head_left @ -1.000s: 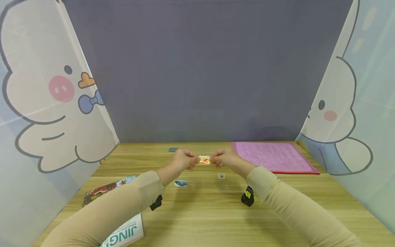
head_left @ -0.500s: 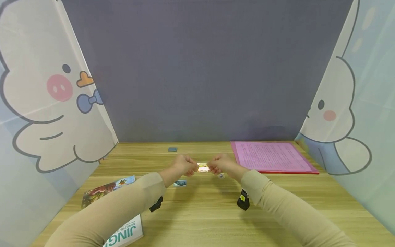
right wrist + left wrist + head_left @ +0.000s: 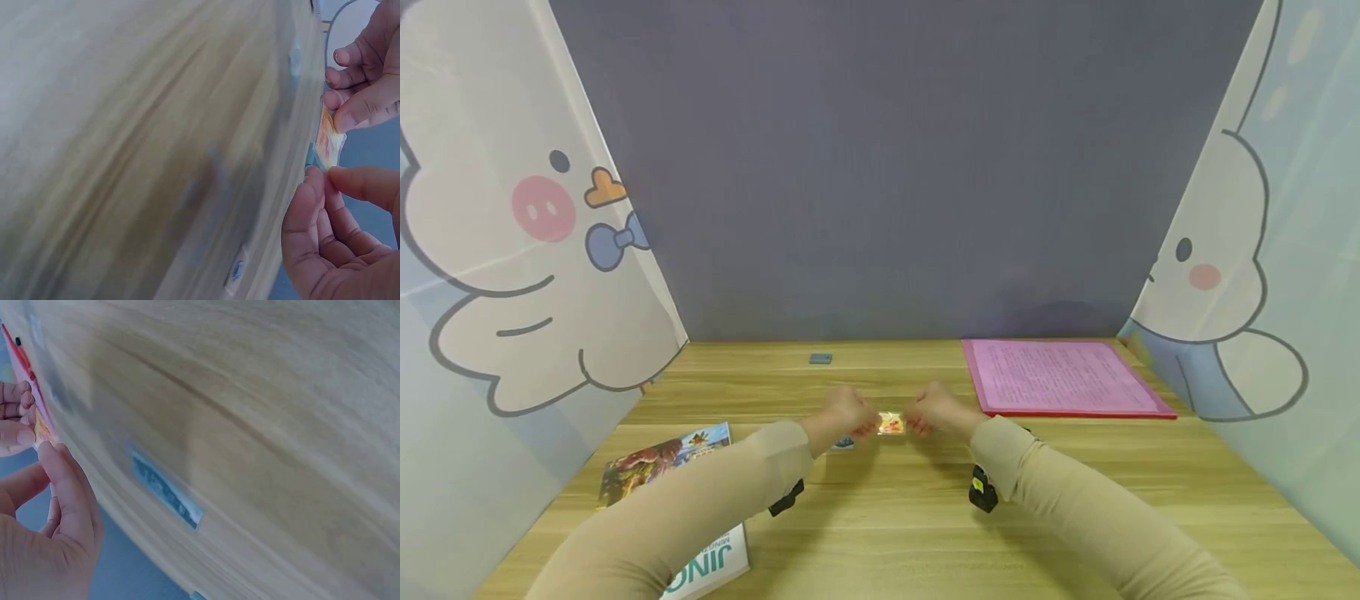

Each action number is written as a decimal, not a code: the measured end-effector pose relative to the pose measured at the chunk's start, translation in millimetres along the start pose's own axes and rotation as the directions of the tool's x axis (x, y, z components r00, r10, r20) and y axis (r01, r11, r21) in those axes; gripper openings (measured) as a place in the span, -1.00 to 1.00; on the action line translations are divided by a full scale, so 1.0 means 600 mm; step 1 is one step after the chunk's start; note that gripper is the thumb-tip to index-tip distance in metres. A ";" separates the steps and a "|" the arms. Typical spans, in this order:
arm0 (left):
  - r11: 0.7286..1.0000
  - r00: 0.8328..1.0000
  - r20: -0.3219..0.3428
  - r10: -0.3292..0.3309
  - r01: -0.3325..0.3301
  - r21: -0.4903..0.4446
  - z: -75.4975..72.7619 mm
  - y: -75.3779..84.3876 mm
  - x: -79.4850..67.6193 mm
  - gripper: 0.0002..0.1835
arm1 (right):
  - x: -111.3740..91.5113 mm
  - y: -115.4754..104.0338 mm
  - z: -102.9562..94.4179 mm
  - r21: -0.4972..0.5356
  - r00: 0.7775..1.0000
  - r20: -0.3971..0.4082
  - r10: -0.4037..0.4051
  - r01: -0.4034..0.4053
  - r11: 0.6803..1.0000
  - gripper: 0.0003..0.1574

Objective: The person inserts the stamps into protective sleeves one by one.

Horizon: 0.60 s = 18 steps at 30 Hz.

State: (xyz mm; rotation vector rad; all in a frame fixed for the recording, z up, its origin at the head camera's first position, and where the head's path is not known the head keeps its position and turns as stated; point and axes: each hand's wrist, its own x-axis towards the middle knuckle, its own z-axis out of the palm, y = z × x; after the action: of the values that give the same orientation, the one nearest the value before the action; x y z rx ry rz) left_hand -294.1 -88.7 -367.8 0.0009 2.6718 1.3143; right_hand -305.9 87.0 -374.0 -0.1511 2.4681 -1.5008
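Note:
A small yellow and orange stamp-like picture card point(image 3: 891, 423) is held up above the table between both hands. My left hand point(image 3: 847, 412) pinches one end of it between thumb and fingers, and my right hand point(image 3: 938, 410) pinches the opposite end. In the right wrist view the card point(image 3: 329, 142) looks glossy, with the fingertips at its two ends. Beneath the left hand lies a blue-green picture card point(image 3: 165, 487), partly hidden by that hand in the head view. A smaller pale card with a blue mark point(image 3: 236, 270) lies below the right hand.
A pink folder with a printed sheet point(image 3: 1067, 377) lies at the back right. Toward the back wall is a small blue-grey block point(image 3: 821, 358). A colourful picture book point(image 3: 662, 458) and a white book point(image 3: 715, 567) lie at the left, partly under the left arm.
Both hands have moved down and toward the body with the yellow card between them. The right hand now covers the small pale card in the head view.

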 end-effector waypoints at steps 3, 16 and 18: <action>1.000 1.000 0.006 0.001 -0.001 0.004 0.008 -0.006 0.005 -0.90 | 0.000 0.005 0.004 -0.015 1.000 -0.004 0.009 -0.009 1.000 -0.93; 0.998 0.999 -0.006 -0.054 0.054 0.024 0.035 -0.019 0.016 -0.88 | 0.010 0.026 0.018 -0.157 0.998 -0.068 0.016 -0.026 0.987 -0.88; 0.998 0.998 -0.022 -0.059 0.060 0.035 0.037 -0.019 0.018 -0.88 | 0.013 0.027 0.018 -0.167 0.997 -0.082 0.003 -0.017 0.986 -0.87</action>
State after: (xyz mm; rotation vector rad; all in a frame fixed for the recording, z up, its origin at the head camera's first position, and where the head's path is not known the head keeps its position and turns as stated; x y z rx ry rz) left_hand -300.8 -77.9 -391.7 -0.0876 2.6897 1.2563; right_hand -309.7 83.3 -394.3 -0.1098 2.6548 -1.3186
